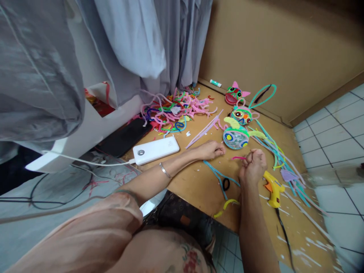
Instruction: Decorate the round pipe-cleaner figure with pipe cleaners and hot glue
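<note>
Just below the round figure (235, 137), the right hand (253, 165) is curled into a loose fist on one end of a pink stem (238, 157), and that end is hidden inside the fingers. The left hand (210, 149), just left of the figure, has its fingertips bunched shut. Anything between them is too small to make out. A glue gun (273, 188) lies lower right of the figure.

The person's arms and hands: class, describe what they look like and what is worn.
The left hand and right hand are bare, without gloves. The left arm has a loose peach-pink sleeve on its upper part and a thin silver bangle at the wrist. The right forearm shows no sleeve or jewellery.
</note>
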Motion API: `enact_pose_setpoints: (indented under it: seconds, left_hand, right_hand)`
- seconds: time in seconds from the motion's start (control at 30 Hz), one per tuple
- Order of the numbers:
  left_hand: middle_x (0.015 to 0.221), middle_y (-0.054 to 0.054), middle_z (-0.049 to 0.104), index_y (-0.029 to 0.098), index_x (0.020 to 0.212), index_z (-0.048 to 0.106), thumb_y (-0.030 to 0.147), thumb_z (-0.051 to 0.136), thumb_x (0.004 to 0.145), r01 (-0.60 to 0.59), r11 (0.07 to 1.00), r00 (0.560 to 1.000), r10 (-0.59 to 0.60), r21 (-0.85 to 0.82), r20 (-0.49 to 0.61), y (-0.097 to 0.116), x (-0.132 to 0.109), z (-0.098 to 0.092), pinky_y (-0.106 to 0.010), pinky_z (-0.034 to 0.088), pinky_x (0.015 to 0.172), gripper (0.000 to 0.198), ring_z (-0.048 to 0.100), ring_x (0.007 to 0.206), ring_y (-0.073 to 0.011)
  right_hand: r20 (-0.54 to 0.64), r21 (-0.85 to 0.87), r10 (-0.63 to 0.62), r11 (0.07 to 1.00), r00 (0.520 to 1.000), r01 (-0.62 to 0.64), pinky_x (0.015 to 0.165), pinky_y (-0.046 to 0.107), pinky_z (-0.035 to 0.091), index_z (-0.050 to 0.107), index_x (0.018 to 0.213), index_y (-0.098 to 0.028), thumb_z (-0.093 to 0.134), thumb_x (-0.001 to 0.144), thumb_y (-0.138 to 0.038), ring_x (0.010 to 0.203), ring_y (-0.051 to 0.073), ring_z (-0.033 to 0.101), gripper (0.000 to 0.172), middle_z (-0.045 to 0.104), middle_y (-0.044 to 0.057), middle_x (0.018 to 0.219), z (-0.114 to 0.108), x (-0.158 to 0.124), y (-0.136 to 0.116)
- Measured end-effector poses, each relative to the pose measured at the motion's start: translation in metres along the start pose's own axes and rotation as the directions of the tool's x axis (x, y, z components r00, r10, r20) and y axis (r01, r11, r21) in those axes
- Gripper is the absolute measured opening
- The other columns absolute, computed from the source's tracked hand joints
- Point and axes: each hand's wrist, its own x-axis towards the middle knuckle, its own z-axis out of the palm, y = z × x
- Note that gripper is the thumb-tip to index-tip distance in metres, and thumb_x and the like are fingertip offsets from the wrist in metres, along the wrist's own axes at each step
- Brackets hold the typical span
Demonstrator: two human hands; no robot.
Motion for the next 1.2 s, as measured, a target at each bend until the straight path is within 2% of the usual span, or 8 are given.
enact_pose_setpoints:
  seconds: [0.13,0.23,0.33,0.43,0.67,0.87,1.1,1.2]
  left_hand:
    - [0.064,0.003,0.055,0.011,0.093,0.066,0.026,0.055,0.087,-0.024,0.999,0.991,0.02,-0.032,-0.132,0.0,0.002,0.002,-0.02,0.034,0.06,0.02,0.044,0.059,-0.0084]
    - [0.068,0.002,0.059,0.01,0.099,0.067,0.037,0.061,0.083,-0.063,0.994,0.988,0.05,-0.086,-0.148,0.002,0.002,0.006,-0.021,0.034,0.059,0.033,0.045,0.061,-0.0092]
    - [0.072,-0.001,0.063,0.01,0.092,0.069,0.036,0.061,0.083,-0.097,0.99,0.989,0.084,-0.107,-0.122,0.002,0.0,0.01,-0.021,0.035,0.062,0.03,0.049,0.065,-0.0102]
    - [0.067,0.0,0.06,0.01,0.084,0.07,0.032,0.058,0.085,-0.115,0.99,0.985,0.103,-0.081,-0.139,0.002,-0.001,0.012,-0.021,0.035,0.061,0.025,0.047,0.061,-0.0093]
    - [0.059,0.003,0.053,0.011,0.077,0.067,0.029,0.051,0.088,-0.043,0.995,0.949,0.07,0.093,-0.309,0.0,-0.001,0.006,-0.022,0.031,0.058,0.026,0.04,0.056,-0.0088]
    - [0.055,0.005,0.043,0.014,0.069,0.058,0.034,0.047,0.09,0.032,0.979,0.91,0.055,0.203,-0.41,-0.003,0.002,0.005,-0.024,0.028,0.058,0.032,0.036,0.055,-0.0094]
    - [0.056,0.004,0.038,0.017,0.06,0.046,0.034,0.04,0.091,0.132,0.972,0.828,0.0,0.196,-0.561,0.001,0.002,-0.007,-0.025,0.027,0.059,0.036,0.035,0.057,-0.0105]
    - [0.055,0.004,0.037,0.017,0.058,0.046,0.034,0.044,0.088,0.179,0.967,0.822,-0.046,0.181,-0.568,0.003,0.002,-0.016,-0.024,0.026,0.058,0.034,0.035,0.056,-0.0099]
  right_hand:
    - [0.087,-0.305,-0.07,0.948,0.994,0.093,0.044,0.021,0.026,0.057,0.085,-0.02,0.048,0.088,-0.055,0.044,0.008,0.033,0.036,0.04,-0.009,0.054,0.003,-0.009,0.005]
    - [0.192,-0.544,-0.181,0.798,0.964,0.259,0.059,0.027,0.039,0.056,0.094,-0.021,0.046,0.09,-0.049,0.063,0.014,0.052,0.03,0.059,0.0,0.076,0.007,-0.018,0.012]
    - [0.267,-0.673,-0.242,0.646,0.933,0.36,0.068,0.031,0.041,0.055,0.099,-0.02,0.04,0.093,-0.043,0.074,0.019,0.057,0.028,0.065,0.007,0.091,0.008,-0.022,0.019]
    - [0.318,-0.713,-0.224,0.584,0.921,0.388,0.068,0.031,0.041,0.056,0.106,-0.019,0.035,0.095,-0.039,0.072,0.02,0.058,0.031,0.067,0.008,0.093,0.008,-0.025,0.022]
    - [0.446,-0.68,-0.181,0.569,0.877,0.463,0.069,0.029,0.045,0.062,0.1,-0.019,0.04,0.096,-0.037,0.071,0.018,0.062,0.029,0.07,0.006,0.084,0.01,-0.03,0.019]
    - [0.459,-0.659,-0.275,0.532,0.845,0.531,0.071,0.029,0.046,0.066,0.087,-0.02,0.046,0.093,-0.034,0.073,0.017,0.061,0.025,0.07,0.006,0.083,0.008,-0.027,0.019]
    - [0.37,-0.723,-0.224,0.54,0.902,0.431,0.067,0.029,0.041,0.063,0.081,-0.019,0.045,0.092,-0.033,0.067,0.017,0.057,0.025,0.066,0.004,0.074,0.004,-0.021,0.018]
    - [0.366,-0.723,-0.178,0.563,0.914,0.399,0.065,0.028,0.038,0.06,0.076,-0.02,0.039,0.095,-0.038,0.063,0.016,0.052,0.033,0.061,0.002,0.068,0.004,-0.022,0.016]
